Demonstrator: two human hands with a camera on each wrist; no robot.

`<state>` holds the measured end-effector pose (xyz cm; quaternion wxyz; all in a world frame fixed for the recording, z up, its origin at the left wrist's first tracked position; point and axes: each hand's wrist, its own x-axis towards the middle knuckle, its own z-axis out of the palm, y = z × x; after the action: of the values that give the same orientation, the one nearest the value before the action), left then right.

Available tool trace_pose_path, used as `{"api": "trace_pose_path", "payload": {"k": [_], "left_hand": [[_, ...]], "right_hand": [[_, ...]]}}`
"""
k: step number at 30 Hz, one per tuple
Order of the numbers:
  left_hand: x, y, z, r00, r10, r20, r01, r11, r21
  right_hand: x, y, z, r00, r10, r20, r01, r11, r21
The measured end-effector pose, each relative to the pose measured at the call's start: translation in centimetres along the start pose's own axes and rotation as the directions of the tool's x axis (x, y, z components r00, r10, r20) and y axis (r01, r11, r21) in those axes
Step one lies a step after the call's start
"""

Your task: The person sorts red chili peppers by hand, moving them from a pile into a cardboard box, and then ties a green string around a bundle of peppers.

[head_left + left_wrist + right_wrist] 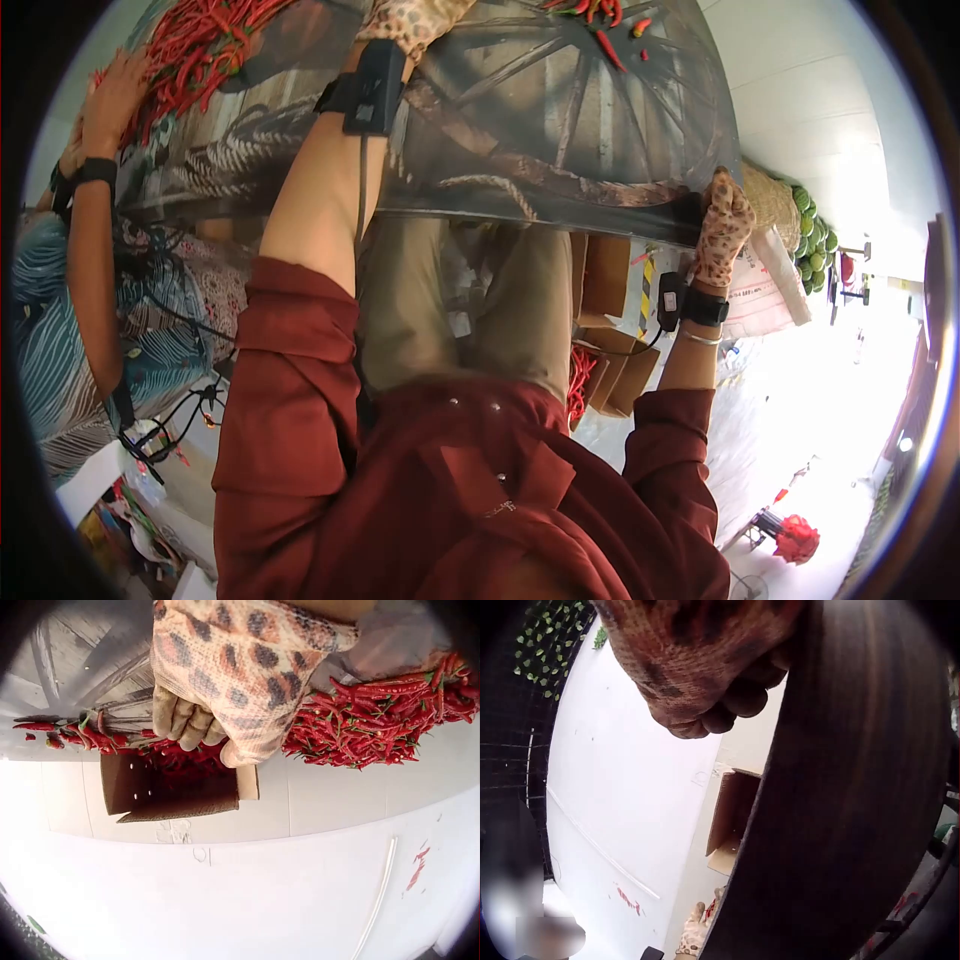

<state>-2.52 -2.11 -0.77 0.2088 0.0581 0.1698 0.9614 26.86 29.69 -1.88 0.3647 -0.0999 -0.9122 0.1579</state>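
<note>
My left hand [415,22], in a spotted glove, reaches to the table's far side. In the left wrist view the gloved left hand [232,682] hangs over a cardboard box [176,806] with red chillies [187,761] inside. Its fingers [191,724] bend loosely downward and overlap the box's opening, and nothing shows in its grasp. My right hand [725,225], gloved alike, grips the table edge at the near right corner. In the right wrist view the right hand's fingers [742,701] curl in at that edge, their tips partly hidden.
Loose chillies [605,20] lie on the printed tabletop [470,100], beside a large chilli pile [205,50] at the left. Another person's hand [115,100] touches that pile. Opened cardboard boxes [605,290] stand below the table, and a sack [765,290] is at the right.
</note>
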Motion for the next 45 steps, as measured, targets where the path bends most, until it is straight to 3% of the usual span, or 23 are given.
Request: {"api": "trace_pose_path", "payload": {"k": [1, 2, 7, 9, 10, 12, 13, 15, 16, 17, 18, 19, 20, 21, 23, 25, 31, 34, 39, 45], "left_hand": [[-0.1, 0.1, 0.1, 1.0, 0.004, -0.015, -0.004, 1.0, -0.005], [0.0, 0.2, 0.0, 1.0, -0.006, 0.012, 0.006, 1.0, -0.005], [0.3, 0.1, -0.5, 0.997, 0.004, 0.079, -0.003, 1.0, -0.012], [0.7, 0.0, -0.9, 0.997, 0.015, 0.072, -0.014, 1.0, -0.023], [0.7, 0.0, -1.0, 0.997, -0.013, 0.074, 0.012, 1.0, 0.021], [0.5, 0.1, -1.0, 0.993, -0.044, 0.112, 0.031, 0.993, 0.114], [0.4, 0.1, -1.1, 0.988, -0.036, 0.148, 0.011, 0.986, 0.165], [-0.2, 0.2, -1.0, 0.976, 0.009, 0.219, -0.07, 0.96, 0.27], [-0.6, 0.2, -1.0, 0.966, 0.039, 0.254, -0.121, 0.94, 0.318], [-0.9, 0.2, -1.0, 0.956, 0.074, 0.285, -0.179, 0.914, 0.364], [-1.2, 0.7, 0.2, 0.99, -0.075, 0.116, 0.088, 0.99, -0.108], [-0.8, 0.8, 0.4, 0.994, -0.069, 0.086, 0.079, 0.991, -0.108], [-0.5, 0.5, -0.1, 0.996, -0.076, 0.041, 0.08, 0.99, -0.115], [0.3, 1.2, -0.2, 0.997, -0.02, 0.071, 0.028, 0.993, -0.116], [0.2, 0.2, -1.2, 1.0, -0.029, -0.009, 0.027, 0.992, -0.123], [0.3, 0.3, -1.1, 1.0, -0.023, -0.02, 0.02, 0.992, -0.128], [0.6, 0.3, -1.3, 0.999, -0.032, -0.015, 0.03, 0.993, -0.115], [0.2, -0.1, -1.5, 1.0, -0.026, -0.018, 0.022, 0.987, -0.159], [0.0, 0.0, -1.3, 1.0, -0.018, -0.004, 0.018, 0.989, -0.15], [0.4, -0.1, -1.9, 0.999, -0.006, 0.045, 0.011, 0.995, -0.102]], "right_hand": [[0.0, 0.5, -0.1, 0.98, -0.188, 0.067, 0.198, 0.947, -0.252], [0.1, 0.1, -0.5, 0.938, -0.317, 0.142, 0.345, 0.815, -0.465], [0.0, 0.6, -0.3, 0.922, -0.365, 0.127, 0.381, 0.803, -0.458], [-0.3, 1.6, 0.1, 0.993, -0.083, 0.081, 0.102, 0.957, -0.27], [-0.4, 1.0, 0.1, 0.993, -0.092, 0.071, 0.108, 0.957, -0.268], [-0.3, -1.1, -0.5, 0.989, 0.137, 0.058, -0.13, 0.986, -0.1], [-0.1, -0.7, -0.2, 0.999, -0.054, -0.004, 0.052, 0.98, -0.193], [0.4, -1.8, -0.9, 0.996, 0.025, 0.088, -0.019, 0.997, -0.069], [0.3, -2.5, -0.9, 0.952, 0.293, 0.093, -0.298, 0.953, 0.051], [0.3, -3.1, -0.8, 0.947, 0.312, 0.08, -0.318, 0.944, 0.089], [0.2, -3.5, -0.5, 0.946, 0.319, 0.06, -0.324, 0.934, 0.148], [0.1, -1.6, 0.2, 0.997, 0.067, 0.026, -0.065, 0.997, -0.044], [0.1, -3.2, 0.5, 0.997, 0.041, -0.07, -0.041, 0.999, 0.003], [0.5, -4.1, 0.1, 0.968, 0.236, 0.084, -0.244, 0.965, 0.092], [0.1, -4.6, 0.6, 0.986, 0.161, 0.04, -0.165, 0.979, 0.119], [0.1, -4.9, 0.7, 0.962, 0.266, 0.061, -0.273, 0.932, 0.238], [0.4, -4.8, 1.1, 0.971, 0.237, -0.017, -0.23, 0.954, 0.191], [0.2, -5.9, 0.2, 0.952, 0.303, 0.052, -0.307, 0.929, 0.207], [0.0, -3.8, 0.7, 0.981, 0.194, 0.0, -0.192, 0.975, 0.108], [0.0, -4.1, 0.7, 0.982, 0.188, 0.037, -0.19, 0.98, 0.061]]}}
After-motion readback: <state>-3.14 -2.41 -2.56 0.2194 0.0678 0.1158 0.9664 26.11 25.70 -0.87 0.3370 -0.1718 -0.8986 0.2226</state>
